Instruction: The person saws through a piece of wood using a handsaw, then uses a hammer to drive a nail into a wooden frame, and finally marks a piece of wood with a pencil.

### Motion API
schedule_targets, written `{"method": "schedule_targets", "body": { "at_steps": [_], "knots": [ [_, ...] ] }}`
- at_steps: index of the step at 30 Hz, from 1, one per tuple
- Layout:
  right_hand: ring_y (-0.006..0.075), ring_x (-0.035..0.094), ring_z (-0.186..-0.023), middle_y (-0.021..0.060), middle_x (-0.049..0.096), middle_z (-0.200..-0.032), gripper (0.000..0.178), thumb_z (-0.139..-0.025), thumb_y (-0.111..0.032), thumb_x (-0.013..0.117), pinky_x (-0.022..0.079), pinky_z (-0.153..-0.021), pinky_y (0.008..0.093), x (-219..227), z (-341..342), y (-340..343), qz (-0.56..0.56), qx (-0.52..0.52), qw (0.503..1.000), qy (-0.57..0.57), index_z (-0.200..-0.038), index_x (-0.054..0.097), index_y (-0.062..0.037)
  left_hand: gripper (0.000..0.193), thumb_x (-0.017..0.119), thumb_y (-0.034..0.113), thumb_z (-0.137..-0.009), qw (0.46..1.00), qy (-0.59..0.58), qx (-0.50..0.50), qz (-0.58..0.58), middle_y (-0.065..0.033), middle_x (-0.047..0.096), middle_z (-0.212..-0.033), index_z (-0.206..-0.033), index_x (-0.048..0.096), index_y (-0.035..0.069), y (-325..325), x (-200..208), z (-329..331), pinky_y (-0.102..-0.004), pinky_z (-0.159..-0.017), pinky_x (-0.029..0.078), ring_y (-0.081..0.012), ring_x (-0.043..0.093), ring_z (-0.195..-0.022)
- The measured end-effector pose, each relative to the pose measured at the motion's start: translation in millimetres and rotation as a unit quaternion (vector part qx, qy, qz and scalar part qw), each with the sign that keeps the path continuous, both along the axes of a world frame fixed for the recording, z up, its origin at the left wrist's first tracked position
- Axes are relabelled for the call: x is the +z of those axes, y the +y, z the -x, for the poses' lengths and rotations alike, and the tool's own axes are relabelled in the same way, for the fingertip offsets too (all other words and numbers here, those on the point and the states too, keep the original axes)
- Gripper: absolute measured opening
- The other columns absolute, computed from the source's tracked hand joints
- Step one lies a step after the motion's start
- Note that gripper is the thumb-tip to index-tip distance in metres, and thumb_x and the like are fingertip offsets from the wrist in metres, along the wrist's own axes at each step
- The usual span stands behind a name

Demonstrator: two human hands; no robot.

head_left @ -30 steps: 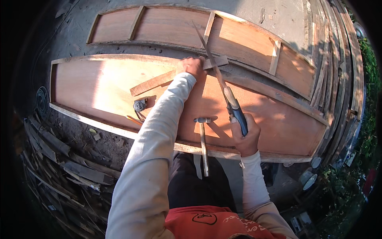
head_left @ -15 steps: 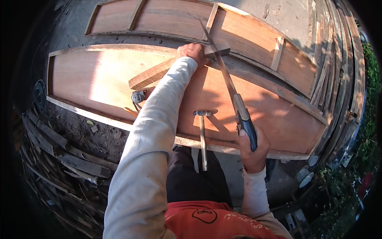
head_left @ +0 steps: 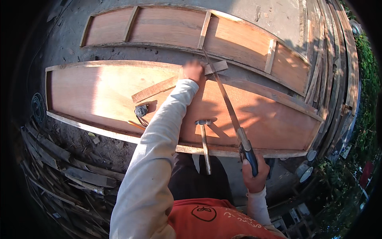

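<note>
My left hand (head_left: 192,71), slightly blurred, is closed over a short wooden batten (head_left: 155,89) and presses it against the far rim of a framed plywood panel (head_left: 119,79). The batten slants across the rim. In my right hand (head_left: 256,174) is the dark handle of a handsaw (head_left: 227,104). Its long blade crosses the batten just right of my left hand. Inside the frame, a hammer (head_left: 204,139) rests with its handle over the near rim. A tape measure (head_left: 141,110) lies left of my left forearm, beside an orange pencil-like stick (head_left: 136,125).
Beyond stands a second framed panel (head_left: 171,26) with crosspieces. Long boards (head_left: 338,59) are stacked at the right, scrap timber (head_left: 75,175) at the lower left. A coiled hose (head_left: 38,107) lies by the panel's left end. Greenery (head_left: 368,79) borders the right.
My right hand has drawn the saw back toward me along the cut line. The left hand still holds the batten in place. The whole view has shifted slightly.
</note>
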State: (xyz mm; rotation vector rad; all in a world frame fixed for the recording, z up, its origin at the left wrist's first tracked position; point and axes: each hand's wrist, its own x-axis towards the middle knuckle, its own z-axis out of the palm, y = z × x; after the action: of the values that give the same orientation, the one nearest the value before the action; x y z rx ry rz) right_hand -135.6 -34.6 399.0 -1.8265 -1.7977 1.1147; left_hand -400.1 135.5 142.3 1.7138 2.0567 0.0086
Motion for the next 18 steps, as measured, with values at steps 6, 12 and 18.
{"method": "schedule_targets", "body": {
  "at_steps": [6,12,18],
  "knots": [
    [0.0177,0.060,-0.056,0.0114,0.061,-0.067,0.019,-0.090,-0.015,0.071,0.048,-0.054,0.0344,11,6,23,0.017,0.014,1.000,-0.016,-0.098,0.064,0.0007,0.027,0.068,0.034,-0.087,0.996,0.015,-0.054,-0.063,-0.0049,0.065,-0.115,-0.109,0.069,0.019,10,7,-4,-0.0479,-0.090,0.053,-0.0262,0.065,-0.112],
    [0.0168,0.054,-0.051,0.0121,0.058,-0.062,0.016,-0.090,-0.013,0.070,0.044,-0.050,0.0355,-53,26,7,-0.015,0.016,1.000,0.019,-0.093,0.062,0.0005,0.044,0.076,0.043,-0.080,1.000,-0.002,-0.019,0.002,-0.0073,0.064,-0.123,-0.115,0.069,0.019,-28,-39,4,-0.0535,-0.096,0.053,-0.0312,0.063,-0.117],
    [0.0161,0.050,-0.050,0.0083,0.052,-0.060,0.016,-0.090,-0.013,0.069,0.042,-0.049,0.0340,-75,-54,-89,-0.040,0.030,0.999,0.002,-0.088,0.059,-0.0002,0.042,0.073,0.036,-0.083,0.999,0.007,-0.038,-0.010,-0.0064,0.064,-0.132,-0.121,0.068,0.020,-63,-66,-19,-0.0462,-0.099,0.055,-0.0312,0.063,-0.122]
  ]
}}
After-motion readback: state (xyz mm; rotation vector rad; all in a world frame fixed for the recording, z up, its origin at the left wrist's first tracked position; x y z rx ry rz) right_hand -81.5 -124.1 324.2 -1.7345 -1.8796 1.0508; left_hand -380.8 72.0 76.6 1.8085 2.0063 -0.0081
